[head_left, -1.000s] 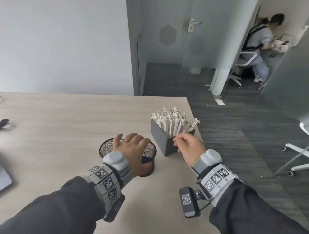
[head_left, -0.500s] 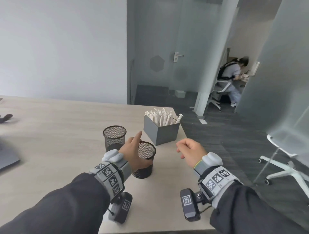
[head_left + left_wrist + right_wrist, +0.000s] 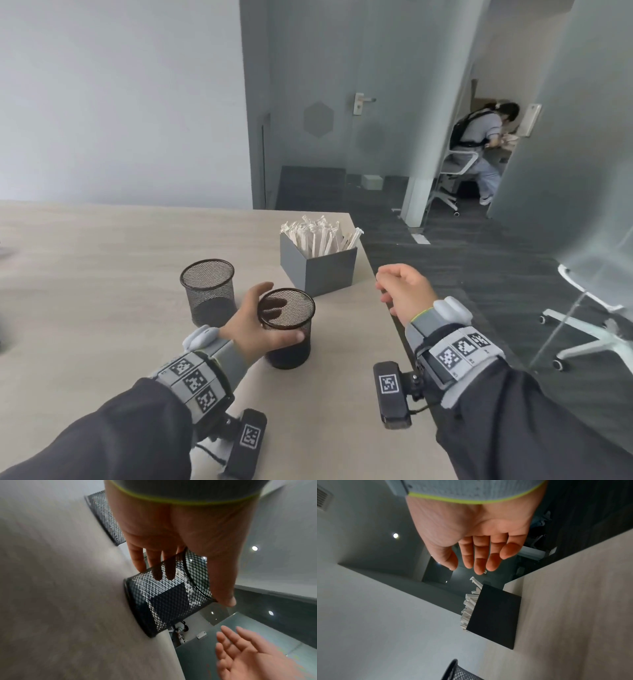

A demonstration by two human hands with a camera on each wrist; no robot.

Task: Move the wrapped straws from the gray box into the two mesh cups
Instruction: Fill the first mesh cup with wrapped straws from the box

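Straws [image 3: 320, 236], white-wrapped, upright in box [image 3: 318, 270]

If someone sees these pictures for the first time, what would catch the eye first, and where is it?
Probably the white wrapped straws bristling from the gray box near the table's right edge. Next, the left hand gripping the nearer mesh cup, with a second mesh cup standing behind it. The right hand hovers empty beside the box.

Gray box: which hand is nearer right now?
Right. The right hand hangs empty in the air just right of the gray box, at the table edge, not touching it. The left hand grips the near mesh cup, in front of the box.
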